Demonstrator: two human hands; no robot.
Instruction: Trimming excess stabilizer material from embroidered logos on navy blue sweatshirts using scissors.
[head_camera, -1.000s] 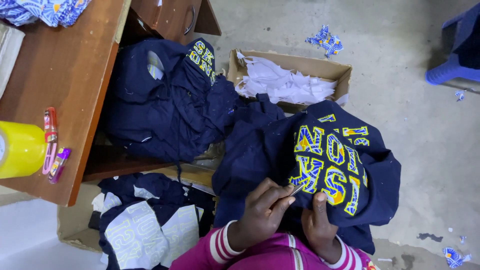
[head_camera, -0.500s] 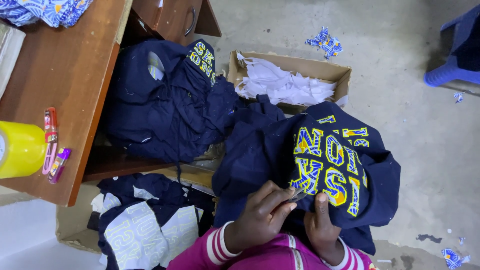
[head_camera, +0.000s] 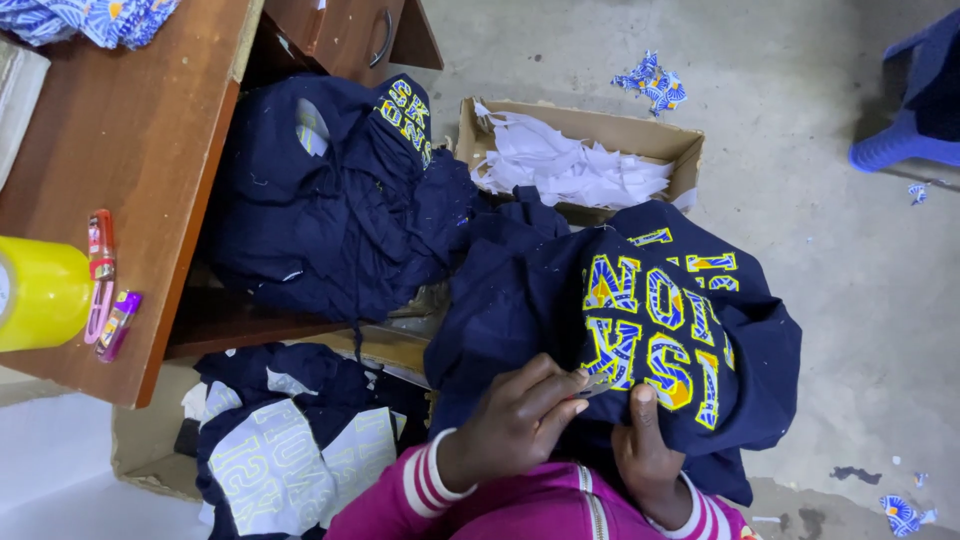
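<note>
Head view, looking straight down. We see a navy garment (head_camera: 640, 330) bunched over the person's lap, its yellow-and-blue applique lettering (head_camera: 655, 325) turned face up toward the camera, which we judge is so the stitched edges can be worked on directly.

The left hand (head_camera: 515, 420) has its fingers curled and pinched at the lower edge of the lettering; something small and thin appears to sit between the fingertips, but we cannot tell what it is. The right hand (head_camera: 645, 455) is partly closed on the cloth, thumb up on the fabric just below the letters, apparently holding it taut. Both wrists show pink sleeves with white stripes.

To the left, a heap of further navy garments (head_camera: 330, 210) is draped over the lower ledge of a wooden table (head_camera: 140, 170), near enough to reach. Below it, more navy pieces with white paper-backed letter shapes (head_camera: 270, 460) lie in an open carton.

On the table: a yellow tape roll (head_camera: 40, 292) at the left edge, with a red tool (head_camera: 98, 270) and a small purple item (head_camera: 120, 322) just beside it; patterned blue cloth (head_camera: 100, 15) at the top corner.

Behind the garment, a cardboard box (head_camera: 680, 150) holds white paper scraps (head_camera: 570, 165), probably peeled backing. The floor (head_camera: 820, 260) is bare grey concrete, with patterned fabric offcuts (head_camera: 650, 82) scattered about and a blue plastic seat (head_camera: 915, 100) at the right edge.
</note>
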